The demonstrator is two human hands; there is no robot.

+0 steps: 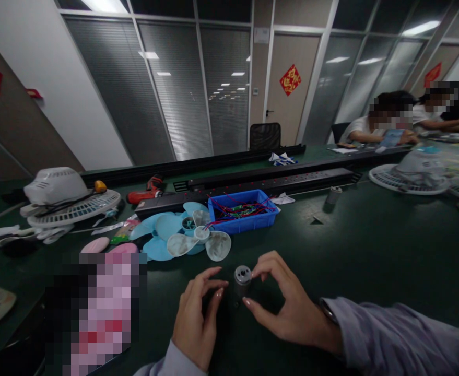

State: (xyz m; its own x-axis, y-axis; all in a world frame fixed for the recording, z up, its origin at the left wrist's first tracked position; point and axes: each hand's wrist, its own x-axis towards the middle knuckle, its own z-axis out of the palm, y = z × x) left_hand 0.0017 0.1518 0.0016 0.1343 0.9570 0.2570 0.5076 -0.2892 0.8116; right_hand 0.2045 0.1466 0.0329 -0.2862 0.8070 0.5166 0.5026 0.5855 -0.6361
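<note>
Motor (242, 275) | right fingers (257, 271) clamp it | left fingers (217, 293) apart | fan blades (165, 227), bin (240, 224) behind

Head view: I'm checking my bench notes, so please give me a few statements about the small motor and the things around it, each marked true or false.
1. The right hand has thumb and forefinger at the small metal motor. True.
2. The blue bin holds nothing. False: red wires and green circuit boards lie in it.
3. The fan blades lie on the table to the left of the blue bin. True.
4. The left hand grips the red drill. False: the drill lies far back on the table, near the white fan guard, and the left hand is curled beside the motor.
</note>
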